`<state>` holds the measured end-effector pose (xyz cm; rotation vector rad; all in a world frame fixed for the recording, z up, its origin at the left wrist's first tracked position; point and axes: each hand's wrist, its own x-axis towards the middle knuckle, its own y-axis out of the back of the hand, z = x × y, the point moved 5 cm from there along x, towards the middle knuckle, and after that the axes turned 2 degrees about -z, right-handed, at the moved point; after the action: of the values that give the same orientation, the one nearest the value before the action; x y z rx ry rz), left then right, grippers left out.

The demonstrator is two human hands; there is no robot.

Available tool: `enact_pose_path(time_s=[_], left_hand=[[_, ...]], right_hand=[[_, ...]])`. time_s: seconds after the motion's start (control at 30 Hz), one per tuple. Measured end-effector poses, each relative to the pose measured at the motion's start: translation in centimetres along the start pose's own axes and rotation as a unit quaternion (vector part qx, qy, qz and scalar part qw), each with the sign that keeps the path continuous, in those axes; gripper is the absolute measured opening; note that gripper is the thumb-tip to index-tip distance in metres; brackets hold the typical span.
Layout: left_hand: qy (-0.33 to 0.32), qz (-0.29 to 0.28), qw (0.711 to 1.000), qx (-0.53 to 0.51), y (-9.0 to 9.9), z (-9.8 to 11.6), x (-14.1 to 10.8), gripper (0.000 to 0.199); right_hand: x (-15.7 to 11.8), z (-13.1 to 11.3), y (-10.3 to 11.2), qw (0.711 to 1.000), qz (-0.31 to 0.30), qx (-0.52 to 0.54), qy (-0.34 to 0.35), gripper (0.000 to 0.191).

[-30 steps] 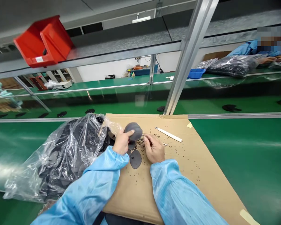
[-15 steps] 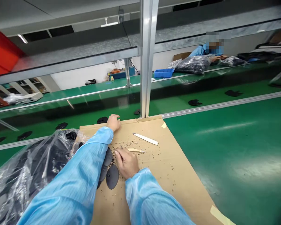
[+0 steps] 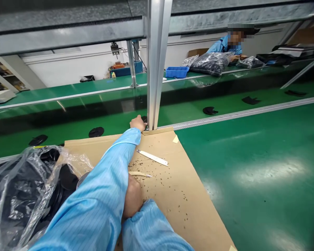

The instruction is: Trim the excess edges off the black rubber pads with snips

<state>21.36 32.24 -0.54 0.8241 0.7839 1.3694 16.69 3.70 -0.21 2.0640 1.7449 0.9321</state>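
Your left hand [image 3: 138, 122] is stretched out past the far edge of the brown cardboard sheet [image 3: 199, 212], beside the upright silver metal post [image 3: 155, 66]. The back of the hand faces you and the fingers bend forward and to the right, close against a dark, flat piece [image 3: 144, 119] that is partly hidden by the hand and the post. You cannot tell from this view whether the fingers grip that piece or only touch it, nor how far open they are.

Your right hand [image 3: 133, 197] is low over the cardboard, partly covered by your light blue left sleeve [image 3: 94, 195]. Its fingers are out of sight, so whether it is open or closed cannot be told. It is close to a slim, pale tan tool with a pointed metal tip [image 3: 140, 174]; whether you hold the tool's hidden end is unclear.

Above that tool, a long, narrow white tool [image 3: 153, 158] lies slantwise on the cardboard, with tiny dark bits scattered around both. To your left is a clear plastic bag [image 3: 23, 198] filled with flat, rounded black pieces [image 3: 68, 176]. Beyond the cardboard, a black disc-like stack [image 3: 96, 131] lies on the green surface [image 3: 115, 122], to the left of your left hand.
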Motion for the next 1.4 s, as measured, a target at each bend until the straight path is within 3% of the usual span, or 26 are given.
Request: enact_pose_path(time_s=[0.07, 0.13, 0.3, 0.37, 0.47, 0.53, 0.6, 0.7, 0.8, 0.97, 1.03, 1.2, 1.4], left_hand=[[-0.011, 0.027, 0.999, -0.023, 0.2, 0.0, -0.1, 0.060], [-0.023, 0.056, 0.997, -0.055, 1.2, -0.2, -0.8, 0.052], [-0.030, 0.122, 0.968, -0.216, 6.5, -1.7, -5.0, 0.015], [-0.003, 0.123, 0.934, -0.336, 8.9, -2.8, -7.9, 0.013], [0.031, 0.102, 0.847, -0.521, 12.0, -4.7, -13.5, 0.012], [0.042, 0.093, 0.798, -0.594, 13.6, -6.3, -17.7, 0.015], [0.059, 0.086, 0.771, -0.629, 14.4, -8.1, -21.8, 0.021], [0.086, 0.080, 0.735, -0.668, 13.8, -11.0, -26.4, 0.035], [0.084, 0.102, 0.702, -0.699, 12.3, -13.1, -28.2, 0.040], [0.065, 0.096, 0.692, -0.713, 10.2, -14.1, -27.8, 0.036], [0.079, 0.076, 0.670, -0.735, 9.9, -14.3, -27.5, 0.038], [0.119, 0.033, 0.603, -0.788, 9.8, -14.6, -27.2, 0.042], [0.142, 0.022, 0.574, -0.806, 9.8, -14.7, -27.0, 0.037]], right_hand=[[0.0, 0.1, 0.0, 1.000, -0.002, 0.011, -0.019, 0.017], [0.0, -0.5, 0.0, 1.000, -0.003, -0.002, 0.012, 0.016], [0.4, -2.0, 0.7, 0.994, -0.001, -0.051, 0.096, 0.024], [0.7, -2.1, 1.0, 0.993, -0.002, -0.087, 0.083, 0.023], [1.0, -1.8, 1.2, 0.986, -0.038, -0.158, 0.040, 0.030], [0.9, -1.6, 1.1, 0.978, -0.057, -0.198, 0.024, 0.033], [0.7, -1.3, 1.0, 0.972, -0.060, -0.228, 0.022, 0.032], [0.6, -0.4, 1.0, 0.966, -0.050, -0.255, 0.013, 0.031], [1.0, 0.6, 0.9, 0.965, -0.043, -0.258, 0.016, 0.032], [1.6, -0.4, 2.2, 0.981, 0.048, -0.147, 0.119, 0.042], [1.5, -1.1, 2.5, 0.982, 0.065, -0.101, 0.143, 0.042], [1.2, -2.2, 2.1, 0.980, 0.016, -0.076, 0.183, 0.043], [1.1, -2.4, 1.8, 0.960, 0.020, -0.124, 0.252, 0.039]])
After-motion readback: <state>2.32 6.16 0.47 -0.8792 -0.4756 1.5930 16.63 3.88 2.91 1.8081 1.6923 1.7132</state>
